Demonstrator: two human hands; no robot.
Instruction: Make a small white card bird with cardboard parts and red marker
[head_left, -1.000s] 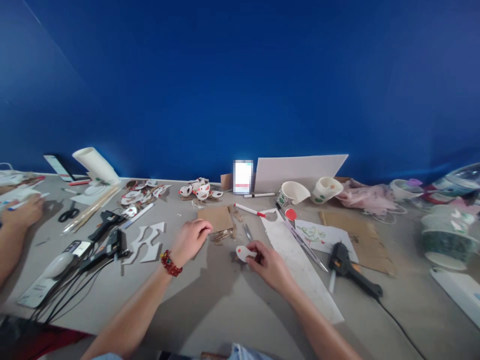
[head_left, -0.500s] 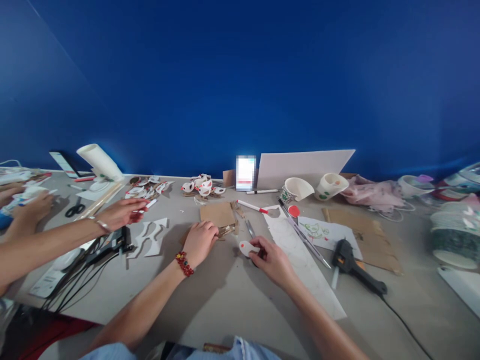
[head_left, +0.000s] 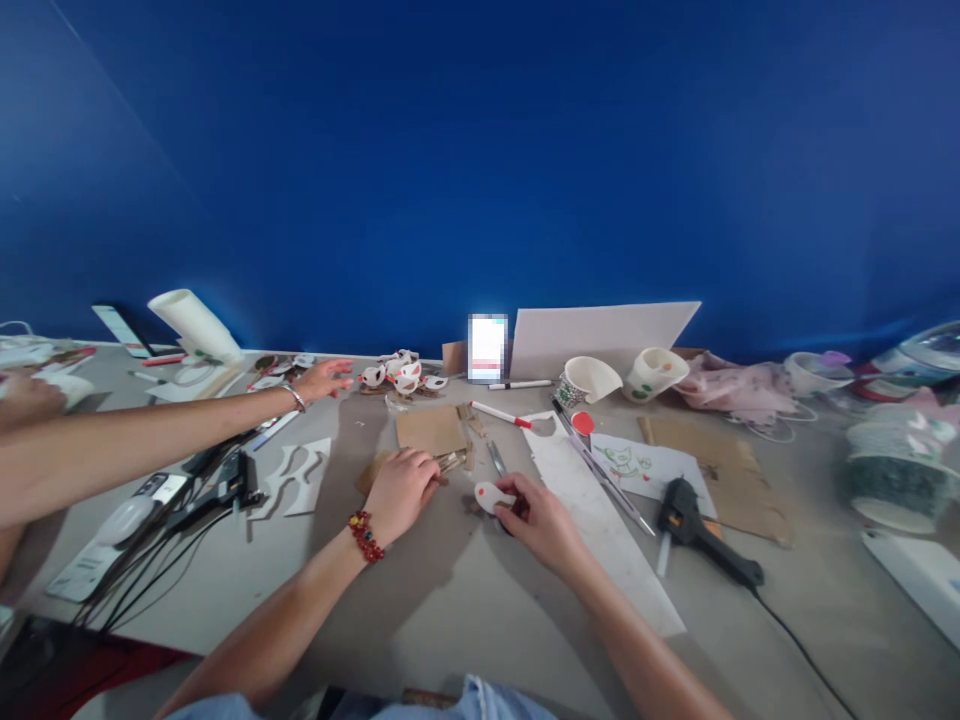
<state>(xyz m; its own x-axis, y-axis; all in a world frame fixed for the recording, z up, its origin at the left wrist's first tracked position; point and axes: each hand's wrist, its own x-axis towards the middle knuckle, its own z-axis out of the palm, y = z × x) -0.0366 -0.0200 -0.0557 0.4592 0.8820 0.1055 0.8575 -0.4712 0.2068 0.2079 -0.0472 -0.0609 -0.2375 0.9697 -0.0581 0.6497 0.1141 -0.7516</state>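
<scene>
My right hand (head_left: pixel 544 520) pinches a small white paper cutout (head_left: pixel 491 497) with a red dot, held low above the grey table. My left hand (head_left: pixel 407 490) is closed, its fingers bent down at a small pile of brown twigs (head_left: pixel 454 460); what the fingertips hold is hidden. A square of brown cardboard (head_left: pixel 431 428) lies just beyond that hand, and another cardboard bit shows beside its wrist side. Between my hands and farther off lies a metal blade-like tool (head_left: pixel 496 458).
Another person's arm reaches in from the left, its open hand (head_left: pixel 322 380) near several white bird-like figures (head_left: pixel 405 375). Glue guns (head_left: pixel 705 535) and cables lie on both sides. A red-capped marker (head_left: pixel 501 414), cut white paper (head_left: pixel 592 530) and paper cups (head_left: pixel 589 380) stand or lie ahead.
My left hand has moved right and down onto the twigs, its fingers bending. The other person's arm came in from the left and reached farther back. My right hand keeps the cutout.
</scene>
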